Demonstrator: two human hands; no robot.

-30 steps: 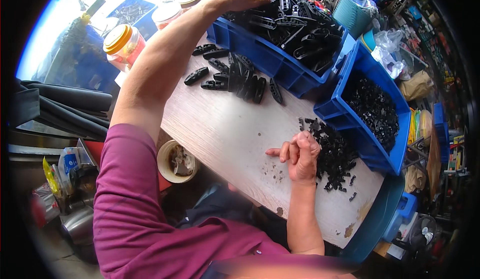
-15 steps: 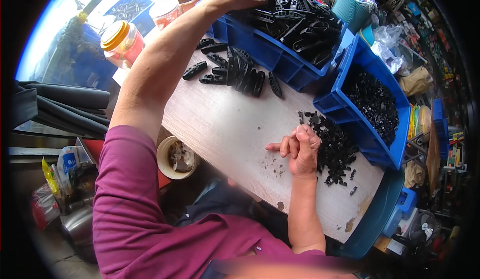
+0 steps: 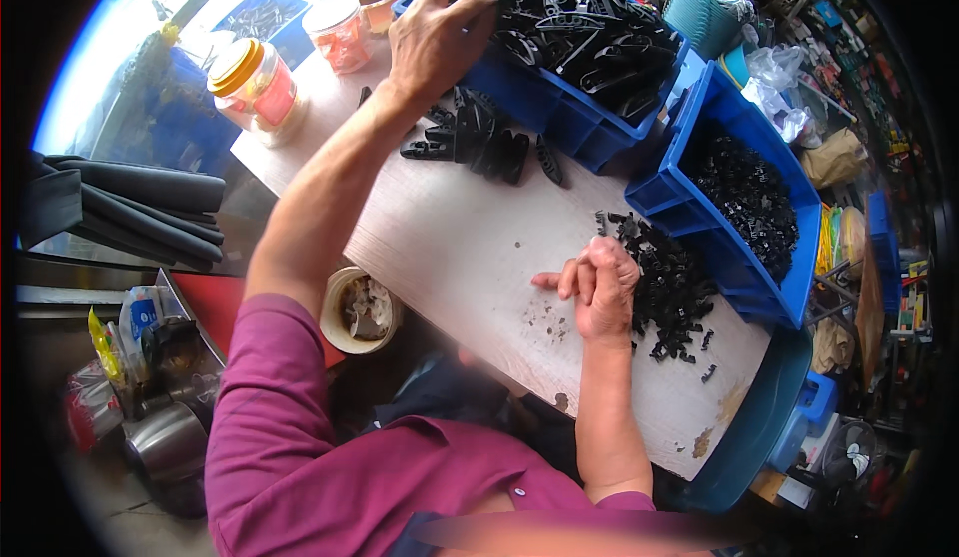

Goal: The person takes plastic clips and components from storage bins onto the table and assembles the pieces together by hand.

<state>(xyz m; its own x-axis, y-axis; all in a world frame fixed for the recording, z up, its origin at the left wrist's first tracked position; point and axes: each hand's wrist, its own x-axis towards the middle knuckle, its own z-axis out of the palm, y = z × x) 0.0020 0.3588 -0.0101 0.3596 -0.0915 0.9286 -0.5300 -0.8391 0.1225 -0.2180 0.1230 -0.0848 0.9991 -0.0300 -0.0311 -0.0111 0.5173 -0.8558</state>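
Observation:
My left hand (image 3: pixel 440 42) is at the near left corner of a blue bin (image 3: pixel 559 122) heaped with long black plastic parts (image 3: pixel 589 42). Its fingers are curled, and what they hold, if anything, is hidden. Below it on the table lies a cluster of black oval plastic pieces (image 3: pixel 479 137). My right hand (image 3: pixel 604 287) is raised over the table, palm side up, one finger pointing left and the others bent inward; I cannot make out anything in it. Just right of it spreads a pile of small black clips (image 3: pixel 669 282).
A second blue bin (image 3: pixel 679 187) holds many small black pieces. Lidded jars (image 3: pixel 255 82) line the table's far left edge. A bucket (image 3: pixel 335 332) with waste stands below the near edge. Off the right end is a dark green tub (image 3: pixel 764 417). The pale table (image 3: pixel 450 227) lies between.
My left hand has drawn back out of the bin of long black parts, toward me and slightly left. My right hand has stayed almost in place.

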